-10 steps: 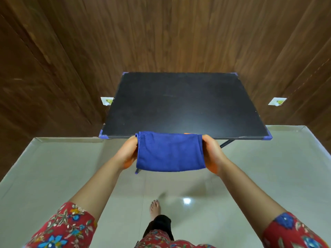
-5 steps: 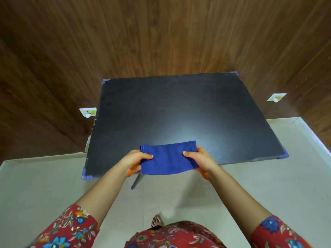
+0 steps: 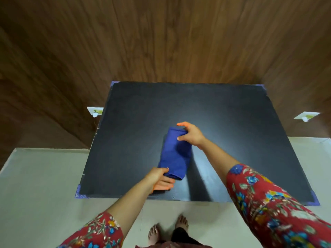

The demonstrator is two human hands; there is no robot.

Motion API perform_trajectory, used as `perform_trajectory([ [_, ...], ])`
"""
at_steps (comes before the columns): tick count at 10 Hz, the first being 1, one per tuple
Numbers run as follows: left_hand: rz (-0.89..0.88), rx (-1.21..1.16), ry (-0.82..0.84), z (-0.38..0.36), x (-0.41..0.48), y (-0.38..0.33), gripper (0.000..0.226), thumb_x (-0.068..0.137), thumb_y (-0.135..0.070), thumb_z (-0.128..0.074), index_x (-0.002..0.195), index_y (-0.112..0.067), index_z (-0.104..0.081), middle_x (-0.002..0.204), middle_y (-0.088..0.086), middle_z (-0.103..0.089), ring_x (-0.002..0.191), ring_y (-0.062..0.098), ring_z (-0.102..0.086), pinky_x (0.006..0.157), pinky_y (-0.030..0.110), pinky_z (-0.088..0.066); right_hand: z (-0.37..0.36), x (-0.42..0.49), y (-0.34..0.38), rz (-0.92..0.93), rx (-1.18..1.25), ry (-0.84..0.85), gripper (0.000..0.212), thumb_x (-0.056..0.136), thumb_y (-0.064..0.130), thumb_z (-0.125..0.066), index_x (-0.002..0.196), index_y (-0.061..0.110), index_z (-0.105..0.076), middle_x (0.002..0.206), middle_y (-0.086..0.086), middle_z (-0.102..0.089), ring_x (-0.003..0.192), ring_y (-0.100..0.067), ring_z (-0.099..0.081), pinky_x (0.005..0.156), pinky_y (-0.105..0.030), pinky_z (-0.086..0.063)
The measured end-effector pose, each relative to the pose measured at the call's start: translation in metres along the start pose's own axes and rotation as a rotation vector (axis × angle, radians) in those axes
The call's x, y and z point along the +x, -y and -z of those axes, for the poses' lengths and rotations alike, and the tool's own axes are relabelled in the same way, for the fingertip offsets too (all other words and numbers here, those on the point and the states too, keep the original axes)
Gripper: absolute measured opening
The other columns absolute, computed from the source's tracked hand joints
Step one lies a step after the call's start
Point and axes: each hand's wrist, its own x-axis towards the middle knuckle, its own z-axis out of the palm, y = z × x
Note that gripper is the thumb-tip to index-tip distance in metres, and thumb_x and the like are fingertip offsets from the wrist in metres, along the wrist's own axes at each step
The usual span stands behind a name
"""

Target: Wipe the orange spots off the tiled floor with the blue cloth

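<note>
The folded blue cloth [image 3: 174, 153] lies over the black table [image 3: 136, 122], turned lengthwise away from me. My left hand [image 3: 160, 179] pinches its near end, thumb on top and fingers underneath. My right hand [image 3: 190, 134] grips its far end with curled fingers. Whether the cloth rests fully on the tabletop I cannot tell. No orange spots show on the pale tiled floor [image 3: 44, 185]; only my fingertips look orange.
The table stands against a brown wood-panelled wall [image 3: 161, 42] with two white wall fittings [image 3: 95, 111] [image 3: 306, 116] low on it. Purple tape marks the table corners. My bare feet [image 3: 168, 230] stand on the floor just before the table's front edge.
I stepped closer and the cloth moved from the table's front edge onto its middle. It turned from crosswise to lengthwise, my right hand going forward and my left hand staying near.
</note>
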Motion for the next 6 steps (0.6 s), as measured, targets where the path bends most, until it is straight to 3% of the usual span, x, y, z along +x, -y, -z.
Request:
perform_trajectory([
  [1,-0.094,0.665,-0.262,0.011,0.009,-0.007,0.051,0.098,-0.050,-0.041,0.112,-0.004,-0.058,0.100,0.016,-0.073,0.075,0.029,-0.068,0.069,0.035,-0.059,-0.011,0.010,-0.011,-0.005,-0.063,-0.041,0.071,0.080,0.000,-0.072,0.143,0.008,-0.042,0.141,-0.014,-0.050,0.130,-0.026,-0.048,0.104,-0.026,-0.033],
  [2,-0.488,0.970,-0.571,0.021,0.020,-0.008,0.037,0.095,-0.043,-0.049,0.124,-0.020,-0.053,0.122,0.003,-0.061,0.110,0.026,-0.059,0.086,0.037,-0.050,-0.026,-0.010,-0.030,0.046,-0.193,-0.186,0.062,0.085,0.004,-0.064,0.143,0.007,-0.042,0.150,-0.011,-0.041,0.137,-0.028,-0.040,0.111,-0.030,-0.028],
  [3,-0.691,1.177,-0.415,0.019,0.036,0.001,0.060,0.096,-0.038,-0.049,0.151,-0.028,-0.025,0.154,-0.004,-0.032,0.141,0.019,-0.030,0.112,0.038,-0.032,-0.051,-0.040,-0.050,0.121,-0.421,-0.139,0.063,0.089,0.021,-0.061,0.148,0.014,-0.037,0.158,-0.002,-0.029,0.144,-0.023,-0.030,0.114,-0.036,-0.029],
  [4,-0.651,1.413,-0.423,0.020,0.053,0.015,0.068,0.100,-0.043,-0.039,0.155,-0.027,-0.003,0.163,-0.006,-0.001,0.150,0.017,-0.005,0.120,0.040,-0.012,-0.074,-0.061,-0.062,0.081,-0.658,0.032,0.072,0.096,0.042,-0.046,0.155,0.019,-0.012,0.164,0.004,-0.002,0.151,-0.020,-0.002,0.119,-0.041,-0.014],
  [5,-0.619,1.400,-0.413,0.019,0.056,0.027,0.067,0.101,-0.045,-0.031,0.153,-0.028,0.007,0.162,-0.008,0.011,0.150,0.016,0.001,0.119,0.042,-0.010,-0.082,-0.067,-0.063,0.036,-0.695,0.075,0.073,0.100,0.045,-0.035,0.155,0.018,0.005,0.163,0.002,0.013,0.150,-0.020,0.009,0.121,-0.044,-0.009],
  [6,-0.646,1.352,-0.472,0.015,0.048,0.023,0.064,0.101,-0.045,-0.032,0.155,-0.027,-0.001,0.163,-0.008,0.001,0.150,0.015,-0.003,0.120,0.041,-0.011,-0.076,-0.068,-0.054,0.042,-0.663,0.073,0.071,0.101,0.044,-0.036,0.155,0.019,0.003,0.163,0.003,0.011,0.151,-0.018,0.008,0.120,-0.047,-0.007],
])
